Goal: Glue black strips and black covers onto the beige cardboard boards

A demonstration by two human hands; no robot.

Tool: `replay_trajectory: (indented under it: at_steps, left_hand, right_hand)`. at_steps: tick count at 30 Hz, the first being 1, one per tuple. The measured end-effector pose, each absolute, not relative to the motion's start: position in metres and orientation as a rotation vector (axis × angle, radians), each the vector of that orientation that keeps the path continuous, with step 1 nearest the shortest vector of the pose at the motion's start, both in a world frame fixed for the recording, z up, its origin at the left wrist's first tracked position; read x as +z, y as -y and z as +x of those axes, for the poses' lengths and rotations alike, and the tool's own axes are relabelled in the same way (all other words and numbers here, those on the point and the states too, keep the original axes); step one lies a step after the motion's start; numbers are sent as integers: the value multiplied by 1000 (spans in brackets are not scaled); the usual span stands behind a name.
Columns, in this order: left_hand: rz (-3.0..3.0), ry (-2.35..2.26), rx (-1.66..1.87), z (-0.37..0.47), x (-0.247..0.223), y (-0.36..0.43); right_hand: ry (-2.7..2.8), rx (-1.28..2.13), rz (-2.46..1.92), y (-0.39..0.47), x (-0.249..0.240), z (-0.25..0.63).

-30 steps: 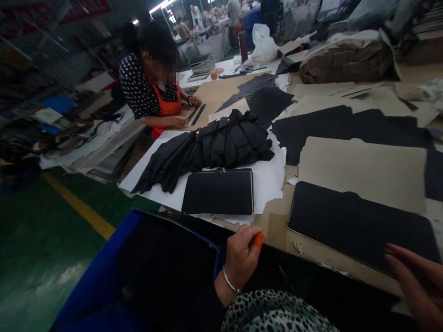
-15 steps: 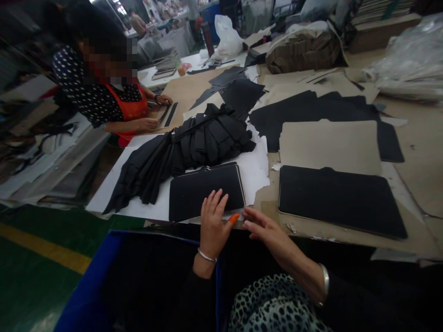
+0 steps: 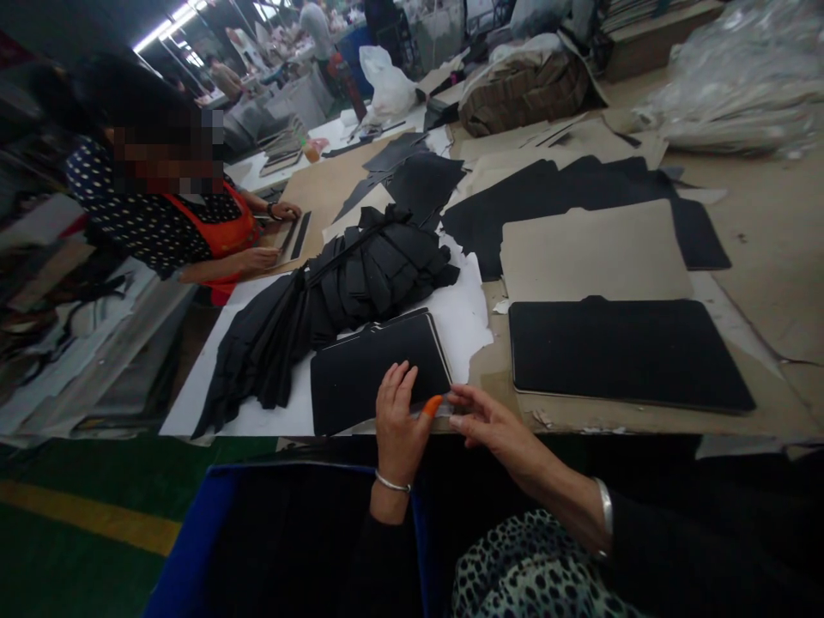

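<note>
My left hand, with an orange cover on its thumb, lies with fingers apart on the lower right part of a stack of black panels. Just right of that stack, my right hand is at the panels' corner, its thumb and forefinger near each other; nothing shows clearly between them. A second black panel stack lies to the right, below a beige panel. Behind the left stack is a bundle of black strips on white paper.
At the left, a person in an orange apron works with strips on a board. A blue-edged bin stands below the table edge. Black sheets, a brown bundle and clear plastic lie farther back.
The view has tilted and shifted, so the table contents appear displaced. My hands stay by the left stack's corner, with only slight finger movement.
</note>
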State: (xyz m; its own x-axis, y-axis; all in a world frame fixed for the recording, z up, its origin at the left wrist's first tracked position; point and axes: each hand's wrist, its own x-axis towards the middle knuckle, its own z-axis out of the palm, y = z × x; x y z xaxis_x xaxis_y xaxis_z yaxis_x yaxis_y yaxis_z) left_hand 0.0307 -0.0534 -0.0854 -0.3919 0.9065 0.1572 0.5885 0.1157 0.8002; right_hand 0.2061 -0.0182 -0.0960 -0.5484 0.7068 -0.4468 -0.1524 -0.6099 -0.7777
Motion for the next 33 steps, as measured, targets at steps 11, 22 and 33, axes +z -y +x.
replay_trajectory:
  at_steps: [11, 22, 33]
  left_hand:
    - [2090, -2177, 1025, 18, -108, 58]
    - [2191, -2242, 999, 27, -103, 57]
    - [2078, -2263, 1157, 27, -112, 54]
  right_hand:
    - [660, 2312, -1026, 13, -85, 208]
    - [560, 2379, -932, 2, -77, 199]
    - [681, 2412, -825, -3, -68, 188]
